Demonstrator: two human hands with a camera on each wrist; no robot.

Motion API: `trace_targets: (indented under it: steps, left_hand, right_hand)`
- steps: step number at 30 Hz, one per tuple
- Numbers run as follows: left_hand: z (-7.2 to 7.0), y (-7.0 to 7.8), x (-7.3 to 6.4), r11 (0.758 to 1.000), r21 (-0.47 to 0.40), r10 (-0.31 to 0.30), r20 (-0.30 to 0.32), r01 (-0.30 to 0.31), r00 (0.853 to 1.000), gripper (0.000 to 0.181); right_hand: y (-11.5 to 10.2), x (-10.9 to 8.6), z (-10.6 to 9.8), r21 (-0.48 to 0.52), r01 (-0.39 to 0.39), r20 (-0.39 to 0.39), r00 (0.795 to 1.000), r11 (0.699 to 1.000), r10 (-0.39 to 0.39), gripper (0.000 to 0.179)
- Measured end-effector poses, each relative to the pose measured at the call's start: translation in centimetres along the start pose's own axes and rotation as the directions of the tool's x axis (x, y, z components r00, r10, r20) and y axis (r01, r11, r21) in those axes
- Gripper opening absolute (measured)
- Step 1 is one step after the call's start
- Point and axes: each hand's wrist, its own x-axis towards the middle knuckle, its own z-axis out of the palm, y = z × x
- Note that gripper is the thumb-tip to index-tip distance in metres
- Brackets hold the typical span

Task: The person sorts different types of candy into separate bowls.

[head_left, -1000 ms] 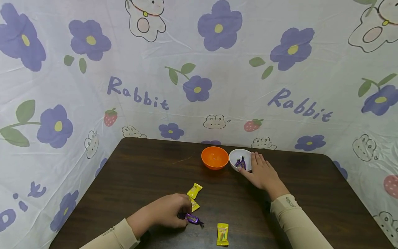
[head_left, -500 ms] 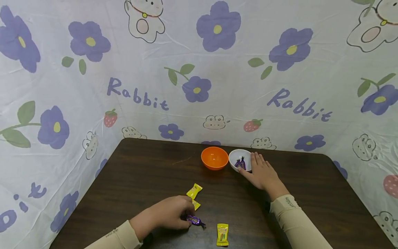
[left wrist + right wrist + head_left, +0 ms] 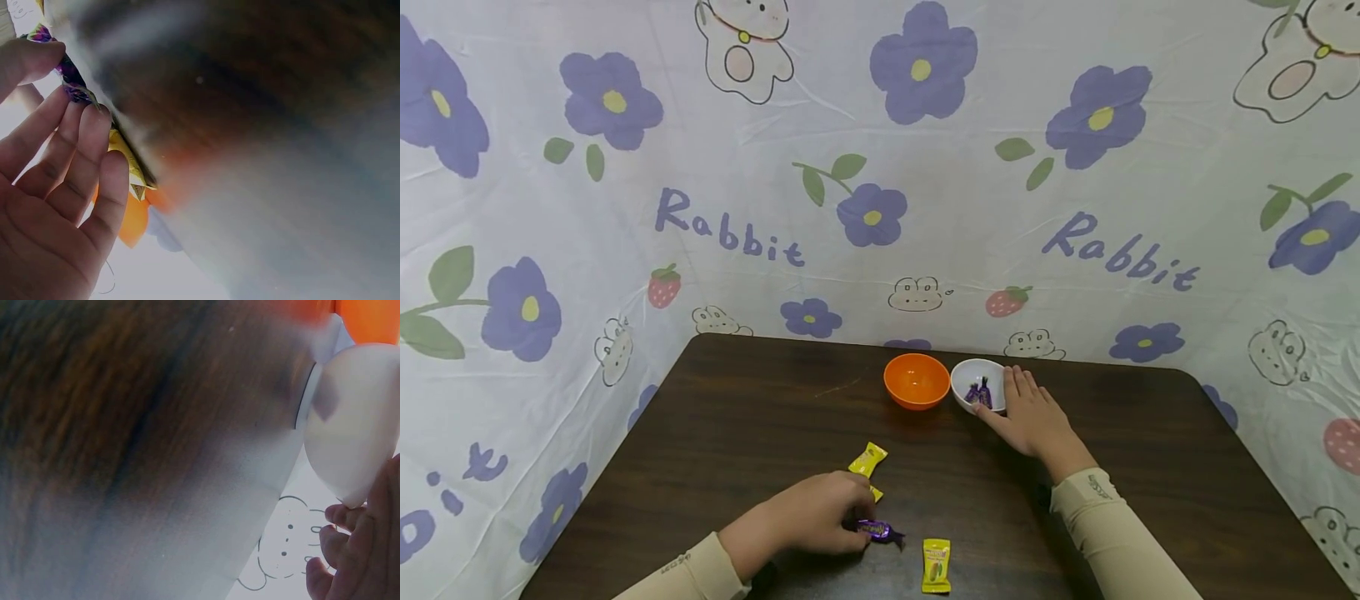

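My left hand (image 3: 820, 512) is low over the table and pinches a purple-wrapped candy (image 3: 878, 531) between thumb and fingertips. In the left wrist view the dark purple candy (image 3: 70, 78) lies between the thumb and the fingers. Two yellow-wrapped candies lie just beyond this hand: one (image 3: 868, 459) shows whole, the other (image 3: 876, 493) is partly hidden by the fingers. At the back, my right hand (image 3: 1033, 421) holds the right side of a white bowl (image 3: 961, 388), its thumb at the near rim and fingers along the far side. Two purple-wrapped candies (image 3: 981, 393) are in that bowl.
An orange bowl (image 3: 917, 383) stands right beside the white bowl, on its left. Another yellow-wrapped candy (image 3: 936, 565) lies near the front of the dark wooden table (image 3: 760, 417). A printed cloth (image 3: 940, 167) hangs behind and along both sides of the table.
My left hand has shifted slightly to the right along with the purple candy, covering more of the nearer yellow candy. The right hand stays at the white bowl.
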Motion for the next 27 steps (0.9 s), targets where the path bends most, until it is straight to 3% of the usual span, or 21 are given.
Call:
trace_targets:
  steps: [27]
  left_hand:
    - [-0.4, 0.5, 2.1, 1.0, 0.002, 0.016, -0.041, -0.016, 0.999, 0.008]
  right_hand:
    - [0.1, 0.0, 0.1, 0.011, -0.004, -0.001, 1.0, 1.0, 0.004, 0.11]
